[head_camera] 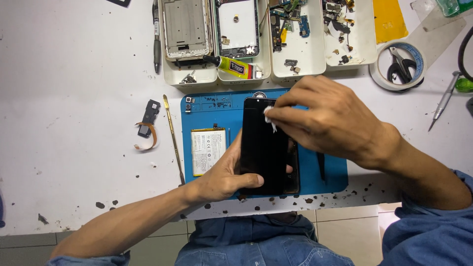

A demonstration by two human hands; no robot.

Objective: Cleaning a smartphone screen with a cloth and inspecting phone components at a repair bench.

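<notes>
A black phone panel [266, 148] lies lengthwise over a blue work mat [315, 172]. My left hand [226, 172] grips its near left edge, thumb across the lower glass. My right hand [325, 118] reaches over from the right and pinches a small white wad [269, 116] against the panel's upper part. A flat phone battery [208, 150] with a white label lies on the mat just left of the panel.
White trays [295, 56] at the back hold phone frames, small parts and a yellow glue tube [231, 66]. A thin metal pry tool [173, 138] and a small flex-cable part [147, 123] lie left of the mat. A tape roll with scissors [399, 66] and a screwdriver [443, 101] sit right.
</notes>
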